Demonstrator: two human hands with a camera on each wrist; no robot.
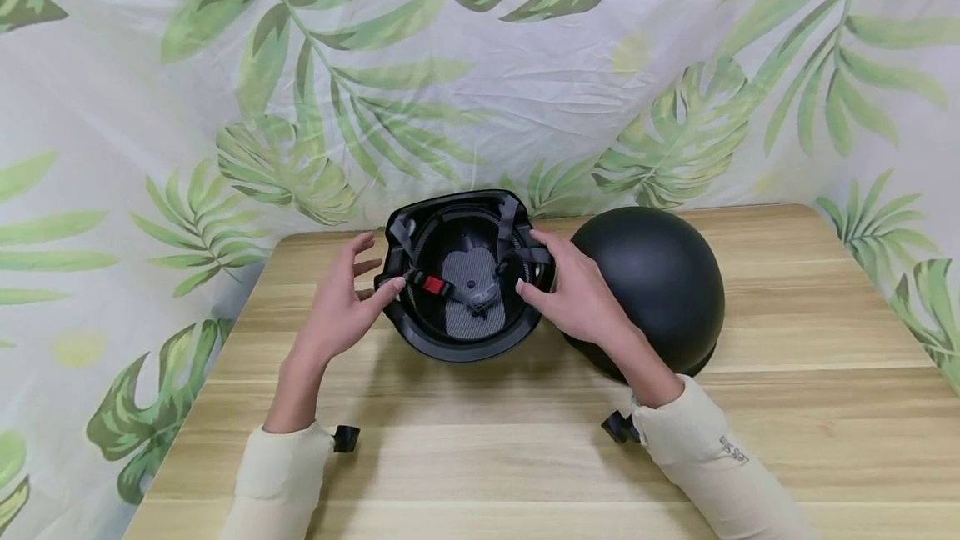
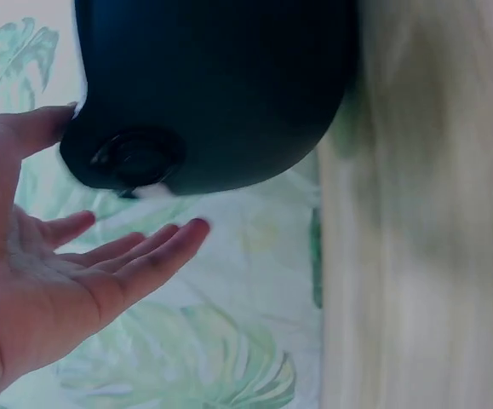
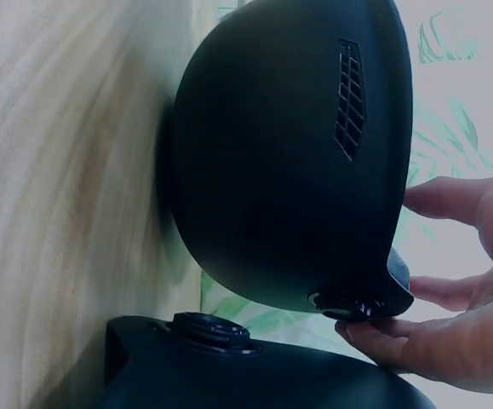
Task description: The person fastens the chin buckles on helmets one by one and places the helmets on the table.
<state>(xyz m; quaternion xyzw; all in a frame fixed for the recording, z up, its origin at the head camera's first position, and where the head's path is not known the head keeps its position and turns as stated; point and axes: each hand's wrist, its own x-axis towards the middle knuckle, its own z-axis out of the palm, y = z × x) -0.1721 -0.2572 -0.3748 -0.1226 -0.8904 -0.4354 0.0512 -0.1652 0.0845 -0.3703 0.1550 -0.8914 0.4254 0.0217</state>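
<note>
An upturned black helmet (image 1: 463,347) rests on the table, its open side showing grey padding, chin straps and a red buckle (image 1: 432,284). At its left edge is my left hand (image 1: 339,307). That thumb touches the rim, while the fingers (image 2: 157,256) stretch out apart from the shell. My right hand (image 1: 585,297) holds the right edge, thumb at the rim and fingers on the outside by a round side fitting (image 3: 341,304). A vent grille (image 3: 349,100) marks the shell. The helmet's underside contact is partly hidden.
Just right of it, a second black helmet (image 1: 652,286) sits dome up, partly behind my right hand and forearm. Both stand on a wood-grain table (image 1: 480,457). A leaf-patterned cloth (image 1: 525,98) hangs behind the table's back edge.
</note>
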